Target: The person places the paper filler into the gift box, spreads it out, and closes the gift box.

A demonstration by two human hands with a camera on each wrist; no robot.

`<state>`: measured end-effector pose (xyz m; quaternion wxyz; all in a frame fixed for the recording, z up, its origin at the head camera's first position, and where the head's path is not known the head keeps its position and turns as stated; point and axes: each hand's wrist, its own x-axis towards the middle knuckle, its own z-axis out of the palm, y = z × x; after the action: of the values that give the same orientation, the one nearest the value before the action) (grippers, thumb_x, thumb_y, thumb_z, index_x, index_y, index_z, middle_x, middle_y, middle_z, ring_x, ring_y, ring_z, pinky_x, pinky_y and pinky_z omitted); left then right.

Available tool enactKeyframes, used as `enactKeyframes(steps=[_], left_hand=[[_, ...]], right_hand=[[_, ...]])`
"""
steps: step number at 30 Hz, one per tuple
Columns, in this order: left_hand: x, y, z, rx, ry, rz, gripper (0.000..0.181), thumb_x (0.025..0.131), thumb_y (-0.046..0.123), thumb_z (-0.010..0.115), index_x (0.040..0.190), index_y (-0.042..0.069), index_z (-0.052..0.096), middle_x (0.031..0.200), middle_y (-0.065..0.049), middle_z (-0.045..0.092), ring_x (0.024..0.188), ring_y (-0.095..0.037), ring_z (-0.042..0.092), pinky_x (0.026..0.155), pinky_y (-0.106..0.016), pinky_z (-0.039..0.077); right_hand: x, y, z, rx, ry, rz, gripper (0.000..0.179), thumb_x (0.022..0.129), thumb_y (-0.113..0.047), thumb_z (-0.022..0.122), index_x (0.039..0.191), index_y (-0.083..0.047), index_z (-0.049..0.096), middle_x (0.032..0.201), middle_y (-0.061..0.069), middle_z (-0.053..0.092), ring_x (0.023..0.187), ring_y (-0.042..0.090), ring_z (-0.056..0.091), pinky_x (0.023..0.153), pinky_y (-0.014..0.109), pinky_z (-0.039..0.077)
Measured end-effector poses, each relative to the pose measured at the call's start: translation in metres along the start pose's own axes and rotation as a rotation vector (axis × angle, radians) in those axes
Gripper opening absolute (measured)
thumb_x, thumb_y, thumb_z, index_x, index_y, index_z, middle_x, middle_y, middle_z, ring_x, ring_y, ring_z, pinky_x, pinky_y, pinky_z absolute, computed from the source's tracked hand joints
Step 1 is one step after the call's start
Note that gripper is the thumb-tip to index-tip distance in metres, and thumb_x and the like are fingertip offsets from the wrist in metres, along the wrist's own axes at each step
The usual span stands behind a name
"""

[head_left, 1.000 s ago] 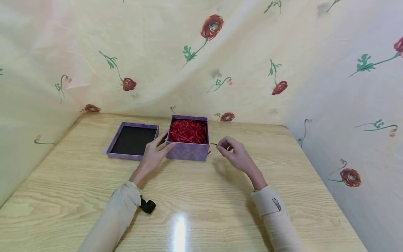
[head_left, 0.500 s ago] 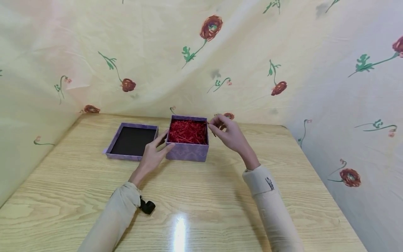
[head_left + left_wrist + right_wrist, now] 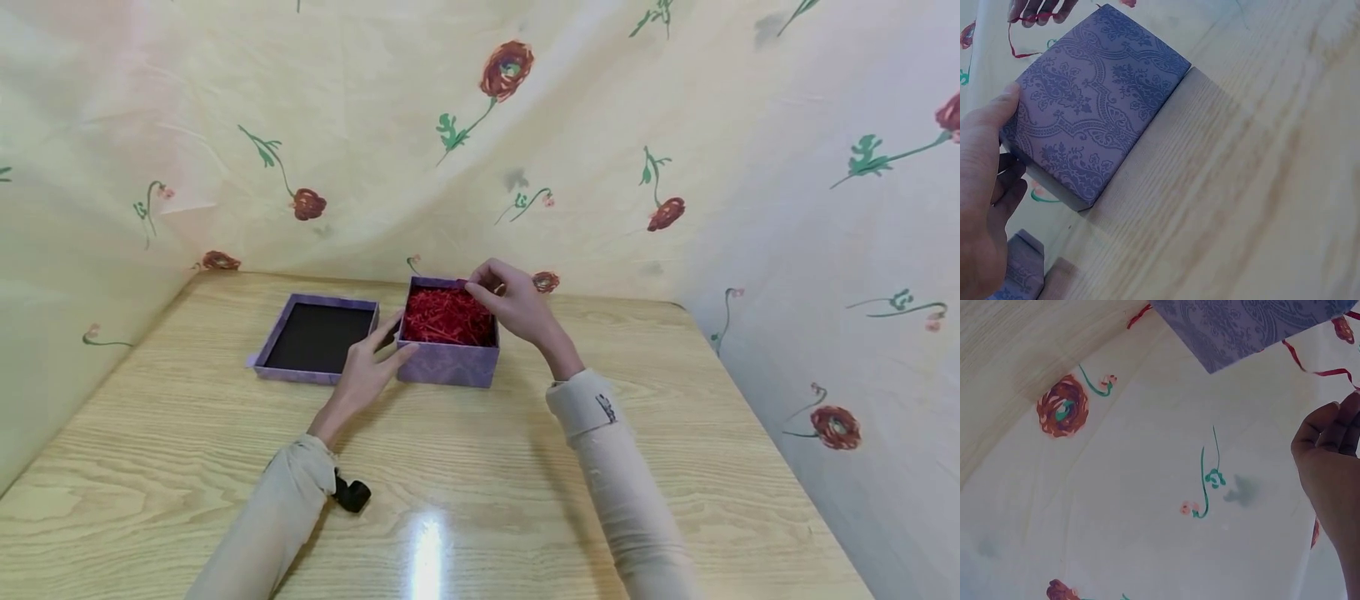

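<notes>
A purple patterned box (image 3: 448, 367) stands uncovered at the back of the table, filled with red shredded paper (image 3: 444, 317). My left hand (image 3: 363, 368) holds it at the left front corner, thumb on the front face and fingers along the left side, as the left wrist view shows. Over the box's back right part, my right hand (image 3: 516, 302) pinches a thin crinkled red paper strip (image 3: 1330, 373) between thumb and fingertips. The strip hangs between the hand and the box rim. Another red strand (image 3: 1139, 316) pokes out past the box in the right wrist view.
Left of the box lies a shallow purple lid (image 3: 279, 372) with a black inside, partly behind my left hand. The wooden table (image 3: 480, 500) meets a flower-printed cloth (image 3: 390, 167) at the back and sides. A black strap piece (image 3: 351, 493) hangs at my left cuff.
My right hand has moved up and left, from beside the box's right side to above its back right part, carrying the red strip. My left hand stays on the box.
</notes>
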<state>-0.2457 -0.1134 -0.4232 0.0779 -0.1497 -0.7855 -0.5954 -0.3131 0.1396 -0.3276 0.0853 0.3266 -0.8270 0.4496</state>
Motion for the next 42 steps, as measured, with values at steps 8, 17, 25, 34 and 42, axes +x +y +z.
enactKeyframes(steps=[8,17,25,34,42], left_hand=[[0.008,-0.027,0.002,-0.003,0.024,0.029,0.066,0.102,0.022,0.069,0.161,0.014,0.040,0.155,-0.019,0.047,0.138,-0.042,0.049,0.105,-0.059,0.046],[0.007,-0.027,0.001,-0.005,0.023,0.058,0.066,0.102,0.034,0.070,0.161,0.021,0.043,0.154,-0.015,0.049,0.137,-0.038,0.051,0.104,-0.056,0.048],[0.007,-0.030,0.002,0.001,0.027,0.055,0.066,0.102,0.032,0.070,0.161,0.021,0.042,0.155,-0.014,0.048,0.137,-0.038,0.051,0.104,-0.055,0.048],[0.009,-0.028,0.003,-0.020,0.018,0.051,0.066,0.102,0.020,0.070,0.161,0.015,0.040,0.158,-0.015,0.043,0.139,-0.041,0.048,0.105,-0.057,0.046],[0.008,-0.027,-0.003,0.047,0.030,0.089,0.065,0.103,0.030,0.069,0.159,0.012,0.043,0.156,-0.015,0.047,0.140,-0.036,0.048,0.110,-0.054,0.043]], right_hand=[[0.011,0.005,0.017,0.008,-0.048,0.019,0.008,0.104,-0.009,0.064,0.104,-0.002,0.067,0.090,0.013,0.065,0.070,0.019,0.052,0.061,0.030,0.043],[0.021,-0.004,0.033,0.013,-0.094,-0.018,0.008,0.104,-0.007,0.063,0.104,0.000,0.065,0.091,0.015,0.066,0.072,0.019,0.052,0.064,0.029,0.044],[0.018,-0.003,0.044,-0.179,-0.223,0.039,0.009,0.104,-0.013,0.065,0.103,-0.004,0.066,0.094,0.007,0.067,0.082,0.019,0.061,0.075,0.033,0.052],[0.007,-0.005,0.051,-0.234,-0.218,0.012,0.012,0.105,-0.018,0.064,0.105,-0.006,0.068,0.097,0.003,0.065,0.085,0.018,0.060,0.076,0.034,0.052],[-0.012,-0.009,0.060,-0.183,-0.059,-0.108,0.013,0.104,-0.010,0.062,0.113,-0.002,0.065,0.105,0.008,0.064,0.095,0.020,0.061,0.085,0.035,0.052]])
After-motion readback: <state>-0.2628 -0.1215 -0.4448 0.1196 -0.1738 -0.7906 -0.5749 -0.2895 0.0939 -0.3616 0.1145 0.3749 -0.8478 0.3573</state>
